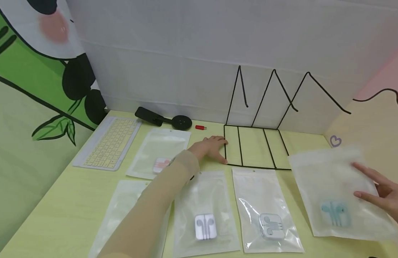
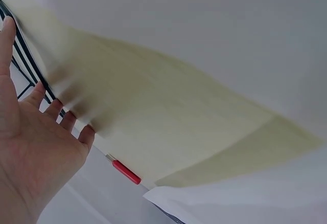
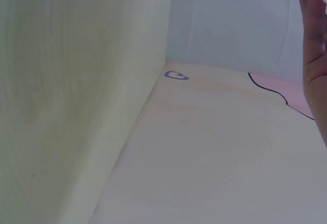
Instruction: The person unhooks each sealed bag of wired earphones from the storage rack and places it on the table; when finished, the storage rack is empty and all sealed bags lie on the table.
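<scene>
My left hand (image 1: 212,147) reaches across to the black wire rack (image 1: 257,167), its fingers spread and touching the rack's left side. The left wrist view shows those fingertips along the rack's dark wires (image 2: 31,68). On the right, my right hand (image 1: 387,195) grips a frosted zip bag (image 1: 334,172), tilted up off the table, with teal earphones (image 1: 335,213) showing through. Only the edge of this hand (image 3: 317,55) appears in the right wrist view. Near the rack's front lie a bag with clear-cased earphones (image 1: 271,226) and a bag with white-cased earphones (image 1: 205,227).
A white keyboard (image 1: 110,143) stands at the left, with a black object with a round end (image 1: 181,122) and a red USB stick (image 1: 200,127) along the back wall. A bag with a pink-marked case (image 1: 166,143) and another bag (image 1: 121,204) lie partly behind my left arm.
</scene>
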Demonstrator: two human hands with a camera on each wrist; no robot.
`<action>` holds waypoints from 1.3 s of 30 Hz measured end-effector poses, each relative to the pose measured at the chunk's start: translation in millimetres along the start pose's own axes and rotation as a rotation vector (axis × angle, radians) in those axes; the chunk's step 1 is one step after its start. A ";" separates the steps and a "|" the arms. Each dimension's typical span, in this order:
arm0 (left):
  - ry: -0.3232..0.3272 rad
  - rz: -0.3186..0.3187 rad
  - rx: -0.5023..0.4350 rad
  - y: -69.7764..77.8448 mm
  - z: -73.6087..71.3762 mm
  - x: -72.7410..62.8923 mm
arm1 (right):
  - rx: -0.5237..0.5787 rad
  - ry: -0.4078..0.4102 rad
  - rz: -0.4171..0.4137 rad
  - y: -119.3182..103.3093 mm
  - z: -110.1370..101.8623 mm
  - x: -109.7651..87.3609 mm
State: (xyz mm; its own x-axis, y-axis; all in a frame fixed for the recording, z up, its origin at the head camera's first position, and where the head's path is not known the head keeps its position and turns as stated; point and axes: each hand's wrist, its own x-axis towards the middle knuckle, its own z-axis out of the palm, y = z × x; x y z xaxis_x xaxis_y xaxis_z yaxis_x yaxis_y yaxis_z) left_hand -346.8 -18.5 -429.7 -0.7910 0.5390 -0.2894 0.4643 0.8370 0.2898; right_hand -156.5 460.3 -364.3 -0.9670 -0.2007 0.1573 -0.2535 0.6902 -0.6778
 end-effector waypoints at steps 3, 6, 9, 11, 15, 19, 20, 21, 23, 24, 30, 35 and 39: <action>-0.001 0.002 0.004 0.0 -0.6 -1.1 | 0.006 -0.049 0.017 6.4 4.5 -2.8; 0.000 0.005 0.011 -0.1 -0.1 -1.6 | 0.023 -0.117 0.056 13.8 8.1 -5.4; 0.001 0.007 0.010 -0.4 0.2 -1.9 | 0.006 -0.196 0.082 20.8 9.2 -5.7; 0.002 0.006 0.010 -0.8 1.0 -0.8 | -0.037 -0.223 0.072 26.2 11.5 -5.2; 0.002 0.004 0.014 -1.8 1.5 1.5 | -0.129 -0.248 -0.011 39.6 18.9 -4.5; -0.001 0.000 0.018 -2.6 1.9 2.9 | -0.127 -0.286 -0.063 53.0 26.3 -4.0; -0.002 -0.001 0.020 -2.9 2.0 3.2 | -0.123 -0.295 -0.073 56.1 27.8 -3.7; -0.002 -0.001 0.021 -3.2 2.3 3.5 | -0.114 -0.304 -0.088 59.0 29.1 -3.3; -0.004 -0.001 0.024 -3.9 2.5 4.0 | -0.129 -0.318 -0.107 64.6 31.6 -2.2; -0.005 -0.001 0.023 -4.1 2.6 4.2 | -0.133 -0.327 -0.114 67.1 32.8 -1.6; -0.009 -0.002 0.021 -3.2 1.8 2.1 | -0.085 -0.396 -0.098 75.7 37.1 -2.5; -0.003 0.002 0.017 -3.6 1.0 1.3 | -0.129 -0.382 -0.127 81.4 39.6 0.8; 0.001 0.006 0.018 -4.5 2.0 2.0 | -0.191 -0.359 -0.172 86.4 42.3 3.1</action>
State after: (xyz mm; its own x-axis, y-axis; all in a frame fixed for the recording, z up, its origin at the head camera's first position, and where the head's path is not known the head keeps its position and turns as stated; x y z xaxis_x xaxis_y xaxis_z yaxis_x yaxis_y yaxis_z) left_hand -349.7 -21.0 -433.3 -0.7886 0.5439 -0.2869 0.4759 0.8353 0.2754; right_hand -180.2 489.9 -452.8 -0.8479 -0.5295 -0.0259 -0.4433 0.7350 -0.5131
